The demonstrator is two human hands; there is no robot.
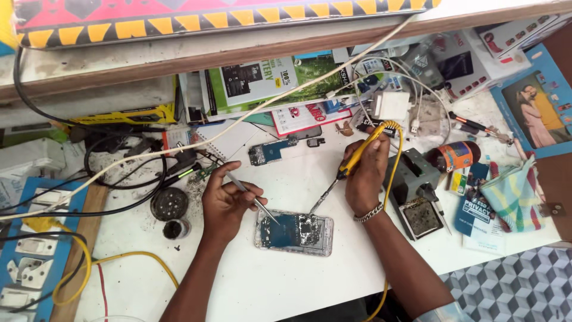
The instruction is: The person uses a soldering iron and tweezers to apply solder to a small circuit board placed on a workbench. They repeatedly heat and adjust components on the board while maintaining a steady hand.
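- Yellow-handled soldering iron [356, 158] is sitting in our right hand [364, 179], fingers wrapped tight around the grip, its metal tip angling down toward the opened phone [294, 232].
- We are pinching slim metal tweezers [253, 200] in our left hand [228, 203], fingers closed on them, the points touching the blue board inside the phone.
- We are keeping the phone flat on the white worktop [286, 280], between both hands, just below them.
- We are seeing a loose circuit board [271, 151] lying further back, a soldering stand [414, 197] right of our right hand, and a round dark tin [169, 204] left of our left hand.
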